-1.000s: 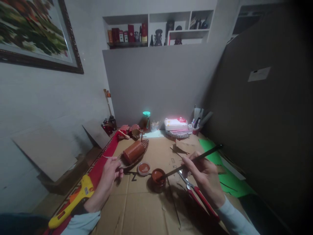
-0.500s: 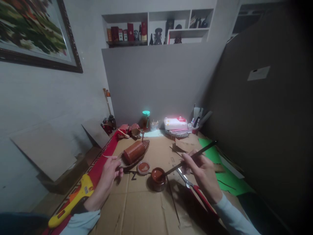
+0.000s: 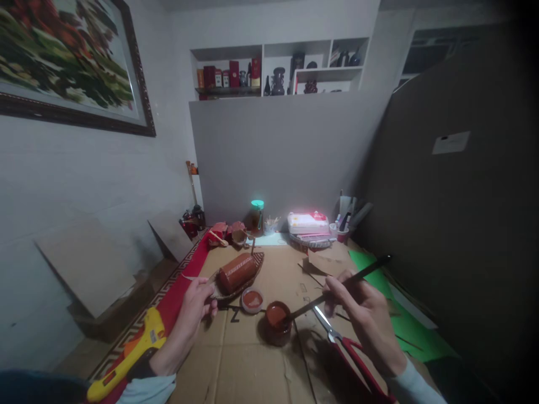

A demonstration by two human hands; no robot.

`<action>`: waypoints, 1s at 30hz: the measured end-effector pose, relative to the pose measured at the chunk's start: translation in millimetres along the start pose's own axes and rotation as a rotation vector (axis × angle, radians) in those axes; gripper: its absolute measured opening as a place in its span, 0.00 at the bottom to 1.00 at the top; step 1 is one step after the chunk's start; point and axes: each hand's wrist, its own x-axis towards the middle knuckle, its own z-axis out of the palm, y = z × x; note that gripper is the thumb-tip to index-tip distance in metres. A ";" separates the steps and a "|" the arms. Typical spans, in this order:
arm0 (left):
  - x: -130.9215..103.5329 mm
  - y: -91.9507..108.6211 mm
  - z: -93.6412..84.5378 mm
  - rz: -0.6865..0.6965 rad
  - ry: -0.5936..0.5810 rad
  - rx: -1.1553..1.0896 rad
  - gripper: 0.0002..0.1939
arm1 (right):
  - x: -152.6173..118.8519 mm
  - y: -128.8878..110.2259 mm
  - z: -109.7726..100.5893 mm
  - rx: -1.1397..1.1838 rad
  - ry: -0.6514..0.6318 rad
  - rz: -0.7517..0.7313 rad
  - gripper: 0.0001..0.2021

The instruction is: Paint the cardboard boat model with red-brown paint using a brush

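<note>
My left hand point(image 3: 197, 303) grips the near left end of a small boat model point(image 3: 257, 262), which carries a reddish-brown cylindrical cabin point(image 3: 237, 272). Between the fingers of my right hand point(image 3: 362, 308) is a long dark brush point(image 3: 341, 285), slanting down to the left. Its lower end is inside a small round jar of brown paint point(image 3: 278, 331). Beside the jar, to its upper left, lies a round lid point(image 3: 252, 301) with brown paint in it.
Red-handled scissors point(image 3: 351, 349) lie under my right forearm. A yellow glue gun point(image 3: 126, 359) is beside my left forearm. Green sheet point(image 3: 415, 325) lies at the right. A wipes pack point(image 3: 309, 223), a teal-lidded jar point(image 3: 257, 219) and pen cups stand at the back of the cardboard point(image 3: 248, 365).
The whole view has shifted, so everything appears slightly lower and further right. Both hands keep their holds, and the brush tip is still in the jar.
</note>
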 end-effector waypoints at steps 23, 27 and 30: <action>2.1 -0.3 1.2 -0.004 -0.005 -0.040 0.25 | 5.5 16.9 -9.4 0.069 0.103 0.004 0.19; -0.1 1.4 0.2 -0.014 -0.008 -0.053 0.26 | 5.0 13.8 -7.7 0.076 0.132 -0.011 0.19; -1.2 2.1 0.5 -0.018 -0.004 -0.057 0.26 | 3.0 12.7 -8.3 0.050 0.128 -0.012 0.19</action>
